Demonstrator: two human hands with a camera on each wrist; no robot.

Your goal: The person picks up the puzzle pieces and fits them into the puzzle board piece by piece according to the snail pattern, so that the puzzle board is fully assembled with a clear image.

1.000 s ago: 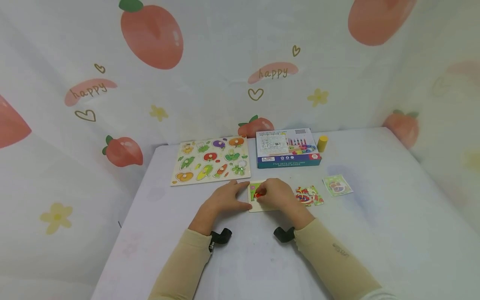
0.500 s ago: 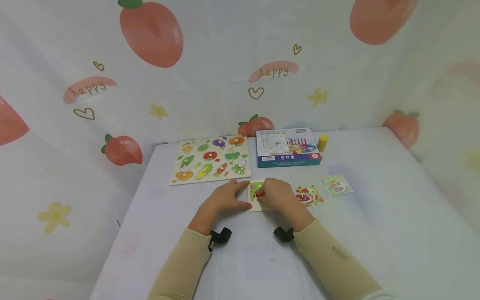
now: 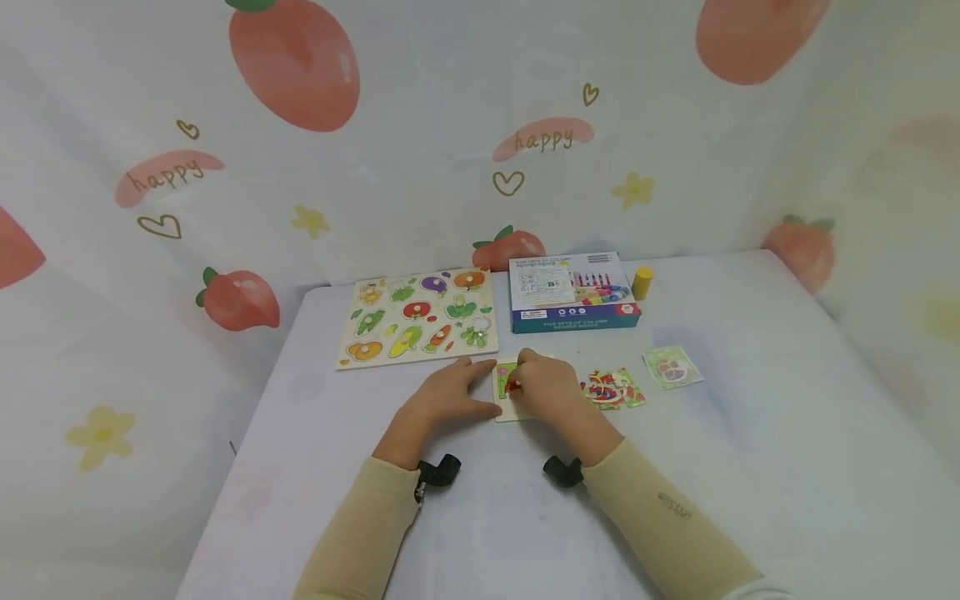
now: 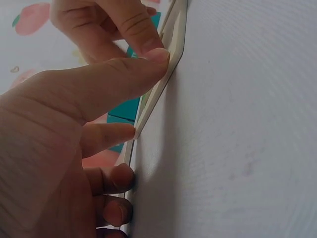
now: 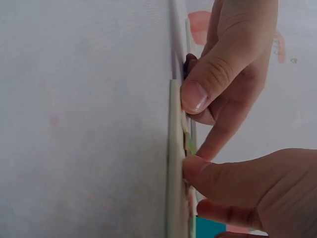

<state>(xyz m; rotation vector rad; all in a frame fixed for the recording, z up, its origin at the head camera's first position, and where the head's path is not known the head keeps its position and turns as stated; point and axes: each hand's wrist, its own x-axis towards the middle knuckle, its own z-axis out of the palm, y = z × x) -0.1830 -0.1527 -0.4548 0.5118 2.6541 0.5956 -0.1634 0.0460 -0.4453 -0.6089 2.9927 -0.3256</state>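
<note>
Jigsaw board [image 3: 514, 410] lay right of the left hand [image 3: 447, 393], touching its wide-parted thumb and forefinger, under the fingertips of the right hand [image 3: 553, 388], whose hold I couldn't tell.

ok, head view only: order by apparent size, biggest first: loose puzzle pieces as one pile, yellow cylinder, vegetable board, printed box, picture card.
1. Vegetable board
2. Printed box
3. Loose puzzle pieces and picture card: too alike to rank
4. Yellow cylinder
</note>
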